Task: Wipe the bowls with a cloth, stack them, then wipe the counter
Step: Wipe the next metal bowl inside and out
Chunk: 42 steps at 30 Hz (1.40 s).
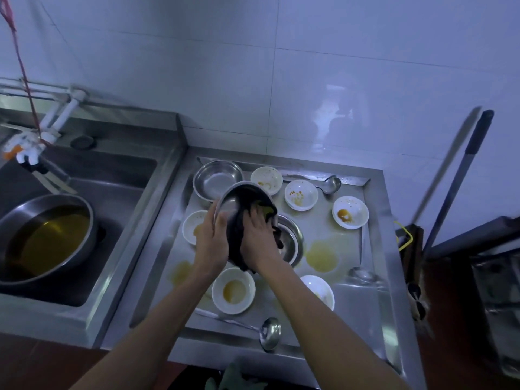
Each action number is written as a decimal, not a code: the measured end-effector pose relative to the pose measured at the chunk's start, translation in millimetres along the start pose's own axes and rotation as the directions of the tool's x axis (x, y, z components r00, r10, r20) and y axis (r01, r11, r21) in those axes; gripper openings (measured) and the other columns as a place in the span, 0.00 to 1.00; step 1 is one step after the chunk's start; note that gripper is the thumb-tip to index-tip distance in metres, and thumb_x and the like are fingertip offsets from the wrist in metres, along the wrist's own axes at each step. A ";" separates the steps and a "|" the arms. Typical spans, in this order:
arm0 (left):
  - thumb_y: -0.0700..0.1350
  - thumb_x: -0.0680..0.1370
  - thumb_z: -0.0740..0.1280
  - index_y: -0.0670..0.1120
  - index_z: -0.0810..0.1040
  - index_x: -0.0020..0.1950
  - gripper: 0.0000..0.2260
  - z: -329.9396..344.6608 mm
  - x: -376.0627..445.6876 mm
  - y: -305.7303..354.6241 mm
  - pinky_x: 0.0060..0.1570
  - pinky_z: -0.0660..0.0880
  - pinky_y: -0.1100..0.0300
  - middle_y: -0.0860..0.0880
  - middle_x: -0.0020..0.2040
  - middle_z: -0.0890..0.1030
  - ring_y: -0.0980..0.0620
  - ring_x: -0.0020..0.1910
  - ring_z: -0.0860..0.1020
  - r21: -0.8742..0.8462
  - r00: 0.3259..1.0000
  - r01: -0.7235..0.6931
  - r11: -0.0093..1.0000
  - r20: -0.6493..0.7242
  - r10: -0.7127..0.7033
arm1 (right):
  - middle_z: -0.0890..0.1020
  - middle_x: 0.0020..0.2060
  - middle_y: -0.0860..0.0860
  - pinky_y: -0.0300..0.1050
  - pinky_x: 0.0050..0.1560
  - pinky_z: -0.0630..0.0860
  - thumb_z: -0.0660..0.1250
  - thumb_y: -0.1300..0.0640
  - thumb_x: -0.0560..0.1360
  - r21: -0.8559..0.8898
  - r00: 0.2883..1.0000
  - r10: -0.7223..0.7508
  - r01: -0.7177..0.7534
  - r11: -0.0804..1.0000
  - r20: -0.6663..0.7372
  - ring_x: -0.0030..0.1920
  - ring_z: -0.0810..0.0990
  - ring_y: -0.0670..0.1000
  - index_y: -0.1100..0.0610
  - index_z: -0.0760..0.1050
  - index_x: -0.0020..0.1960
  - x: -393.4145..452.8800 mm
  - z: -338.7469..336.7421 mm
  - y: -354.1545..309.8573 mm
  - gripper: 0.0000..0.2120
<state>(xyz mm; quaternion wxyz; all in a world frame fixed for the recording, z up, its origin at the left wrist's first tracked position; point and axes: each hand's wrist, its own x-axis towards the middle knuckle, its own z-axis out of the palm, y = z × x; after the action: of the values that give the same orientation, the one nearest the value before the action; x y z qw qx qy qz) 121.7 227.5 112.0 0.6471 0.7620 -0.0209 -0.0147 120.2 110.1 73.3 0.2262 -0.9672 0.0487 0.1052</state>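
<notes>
My left hand (211, 240) grips the rim of a steel bowl (228, 204) and holds it tilted above the steel counter (349, 302). My right hand (257, 235) presses a dark cloth (247, 201) into that bowl, and the cloth's tail hangs down between my wrists. Another steel bowl (289, 240) sits under my right hand, and a third steel bowl (216, 180) stands at the back. Several white bowls with yellow stains lie around, among them one at the front (233, 294), one at the right (350, 212) and one at the back (301, 195).
Yellow spills (321, 257) mark the counter. Ladles lie at the front (268, 332), the back (330, 184) and the right (363, 275). A sink (118, 198) on the left holds a large pan of yellow liquid (46, 237). A mop handle (461, 175) leans at the right.
</notes>
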 end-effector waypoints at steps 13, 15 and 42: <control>0.52 0.86 0.57 0.51 0.75 0.72 0.17 -35.0 57.3 -34.6 0.58 0.73 0.65 0.58 0.59 0.80 0.68 0.56 0.77 0.164 0.999 0.003 0.986 0.051 -0.012 | 0.72 0.69 0.55 0.53 0.67 0.70 0.66 0.58 0.76 0.300 0.979 -0.142 0.092 0.949 0.150 0.67 0.72 0.60 0.53 0.65 0.76 -5.5 12.5 -18.9 0.29; 0.50 0.87 0.57 0.53 0.76 0.69 0.14 -43.2 66.1 -40.2 0.59 0.72 0.66 0.58 0.60 0.80 0.68 0.57 0.77 0.156 0.999 0.013 0.988 0.038 -0.019 | 0.73 0.69 0.55 0.56 0.65 0.71 0.65 0.62 0.75 0.150 0.969 -0.163 0.136 0.979 0.185 0.66 0.71 0.60 0.54 0.67 0.75 -4.7 15.9 -13.3 0.28; 0.44 0.85 0.60 0.43 0.73 0.70 0.15 -48.4 264.6 -142.8 0.60 0.74 0.53 0.44 0.63 0.80 0.44 0.61 0.78 0.040 0.949 0.314 0.949 -0.058 -0.311 | 0.77 0.67 0.53 0.56 0.61 0.76 0.62 0.69 0.67 -0.042 0.965 -0.002 -0.009 0.999 -0.261 0.64 0.76 0.59 0.57 0.74 0.70 72.2 28.7 8.1 0.31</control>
<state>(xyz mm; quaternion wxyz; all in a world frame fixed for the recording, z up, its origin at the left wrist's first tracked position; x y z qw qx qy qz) 390.2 284.8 -19.7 0.6180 0.7714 0.1162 -0.0969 184.0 112.4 28.4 0.1967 -0.9772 0.0775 -0.0214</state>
